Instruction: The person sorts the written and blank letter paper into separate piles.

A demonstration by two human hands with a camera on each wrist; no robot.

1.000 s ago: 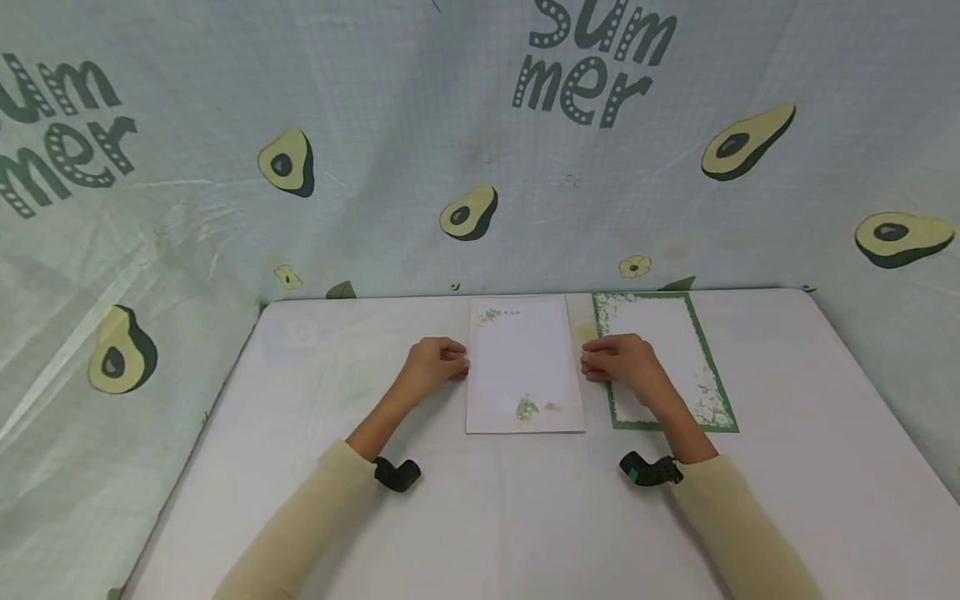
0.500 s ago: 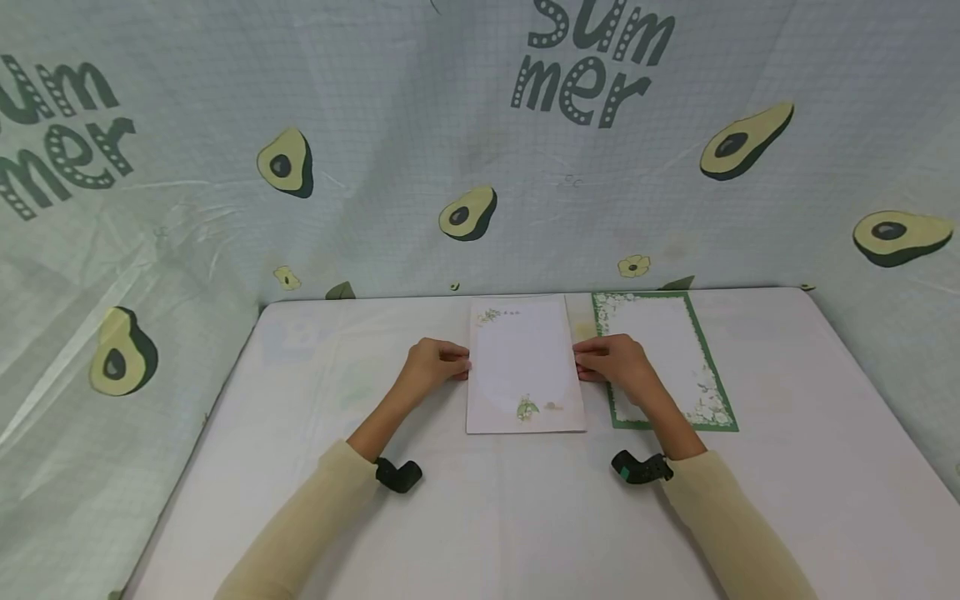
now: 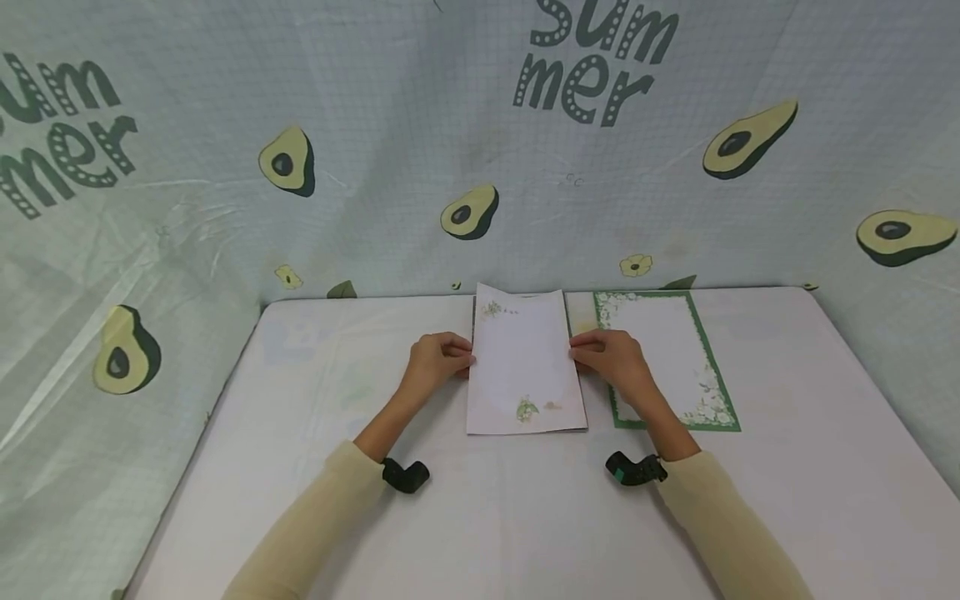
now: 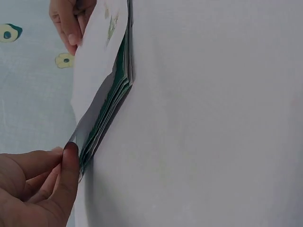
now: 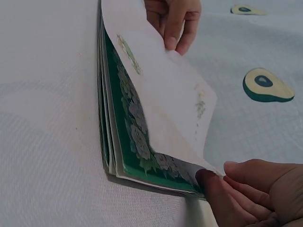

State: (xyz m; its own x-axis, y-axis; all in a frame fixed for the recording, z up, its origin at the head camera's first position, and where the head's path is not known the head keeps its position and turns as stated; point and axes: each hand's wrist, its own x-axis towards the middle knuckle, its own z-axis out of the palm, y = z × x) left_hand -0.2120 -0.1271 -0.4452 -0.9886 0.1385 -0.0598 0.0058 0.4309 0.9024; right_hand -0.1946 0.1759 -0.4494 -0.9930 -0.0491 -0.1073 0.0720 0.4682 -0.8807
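Note:
A pale sheet of paper [image 3: 525, 362] with small floral prints tops a stack of paper [image 5: 105, 118] on the table. My left hand [image 3: 435, 362] pinches the sheet's left edge between thumb and finger. At the right edge, my right hand [image 3: 615, 362] pinches the same sheet. Its edges bend up off the pile in both wrist views. Below it shows a green-bordered sheet with flowers [image 5: 135, 137]. Several layered edges of the pile are visible in the left wrist view.
To the right lies a separate green-bordered sheet [image 3: 652, 333], partly under my right hand and wrist. A white cloth covers the table [image 3: 495, 517]. Behind it hangs a curtain [image 3: 375, 125] printed with avocados and lettering.
My right hand has moved left onto the sheet's right edge. The top sheet has come up from the pile, its far edge now curved. My left hand has shifted slightly rightward.

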